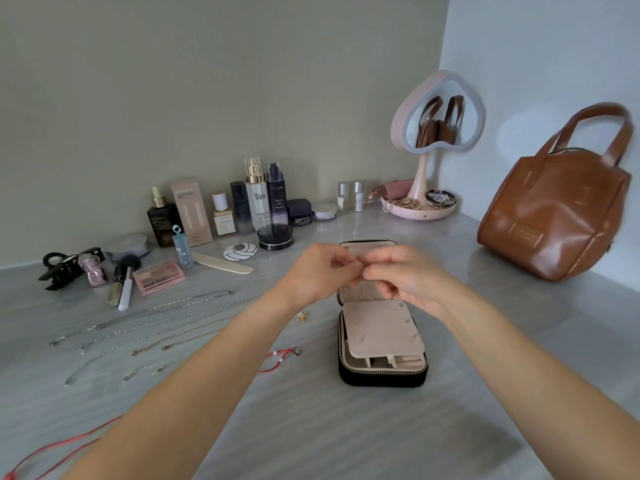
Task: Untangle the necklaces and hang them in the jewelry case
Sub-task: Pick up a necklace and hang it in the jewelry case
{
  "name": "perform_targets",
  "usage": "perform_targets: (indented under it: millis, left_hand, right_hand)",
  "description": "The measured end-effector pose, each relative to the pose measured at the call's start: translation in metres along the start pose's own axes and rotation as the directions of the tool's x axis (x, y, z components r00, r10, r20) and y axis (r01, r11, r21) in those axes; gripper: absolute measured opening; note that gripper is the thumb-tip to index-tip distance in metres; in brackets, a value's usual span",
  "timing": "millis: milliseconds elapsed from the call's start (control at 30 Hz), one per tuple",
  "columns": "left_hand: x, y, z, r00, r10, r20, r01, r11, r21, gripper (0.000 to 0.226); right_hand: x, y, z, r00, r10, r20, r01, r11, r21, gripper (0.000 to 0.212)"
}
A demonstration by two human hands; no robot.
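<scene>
A small black jewelry case stands open on the grey table, its beige lid upright and a beige flap folded over the tray. My left hand and my right hand meet fingertip to fingertip just in front of the lid. Both pinch something too thin and blurred to make out. Several silver and gold necklaces lie stretched out in rows to the left of the case. A red cord necklace lies under my left forearm, with a small gold charm near my wrist.
Cosmetic bottles and jars line the back wall. A hair claw, brushes and a palette sit at the left. A pink heart mirror stand and a brown leather bag stand at the right. Another red cord lies bottom left.
</scene>
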State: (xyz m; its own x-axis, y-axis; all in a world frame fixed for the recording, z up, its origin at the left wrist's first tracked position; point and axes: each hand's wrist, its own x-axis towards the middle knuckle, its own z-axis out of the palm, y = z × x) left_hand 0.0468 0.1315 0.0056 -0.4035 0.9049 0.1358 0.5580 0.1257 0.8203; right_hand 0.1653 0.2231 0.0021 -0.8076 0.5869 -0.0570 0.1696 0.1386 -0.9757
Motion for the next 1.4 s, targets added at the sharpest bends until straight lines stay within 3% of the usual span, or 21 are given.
perform_targets:
  millis: [133,333,500,567,633,700,867,1100,1400]
  left_hand:
    - [0.001,-0.006,0.0,0.999,-0.013,-0.05,0.01,0.999,-0.045,0.018]
    - [0.0,-0.017,-0.002,0.999,-0.043,-0.032,0.043,0.999,-0.022,0.01]
    - [0.004,-0.028,-0.016,0.978,-0.086,-0.192,0.069,0.993,-0.091,0.011]
    - [0.007,-0.03,-0.014,0.976,-0.12,-0.18,0.106,0.991,-0.084,0.027]
    - [0.012,-0.031,-0.007,0.975,-0.206,-0.082,0.199,0.976,-0.087,0.051]
    - [0.017,-0.032,0.002,0.964,-0.266,0.004,0.265,0.96,-0.086,0.059]
    - [0.026,-0.036,0.014,0.966,-0.25,-0.061,0.236,0.956,-0.173,0.019]
    - [0.035,-0.039,0.019,0.953,-0.229,-0.2,0.224,0.974,-0.044,0.027]
    - [0.034,-0.045,0.022,0.95,-0.214,-0.228,0.216,0.976,-0.015,0.02]
  right_hand:
    - [0.004,0.004,-0.001,0.999,-0.028,-0.034,0.024,0.995,-0.094,0.013]
    - [0.005,0.001,-0.009,0.988,-0.123,-0.092,0.095,0.961,-0.261,0.014]
    - [0.018,-0.01,-0.014,0.971,-0.226,-0.083,0.165,0.875,-0.455,0.015]
    - [0.027,-0.011,-0.013,0.965,-0.251,-0.078,0.174,0.834,-0.524,0.02]
    - [0.035,-0.012,-0.011,0.96,-0.271,-0.072,0.184,0.803,-0.566,0.023]
    - [0.042,-0.013,-0.008,0.953,-0.294,-0.074,0.194,0.777,-0.599,0.019]
    - [0.049,-0.014,0.001,0.935,-0.344,-0.084,0.164,0.63,-0.759,0.008]
    - [0.052,-0.01,0.006,0.9,-0.413,-0.14,0.09,0.489,-0.867,0.013]
    - [0.042,0.004,-0.001,0.856,-0.467,-0.222,0.019,0.458,-0.889,0.014]
